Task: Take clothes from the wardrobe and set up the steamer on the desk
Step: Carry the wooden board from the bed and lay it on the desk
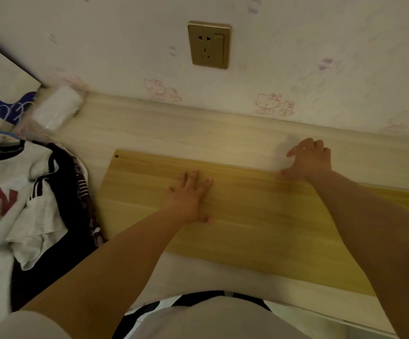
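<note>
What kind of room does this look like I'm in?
Probably a bedroom or a child's room at home. The wall has cartoon-cat wallpaper and a gold socket, a pale desk stands against it, and clothes are heaped at its left end.
</note>
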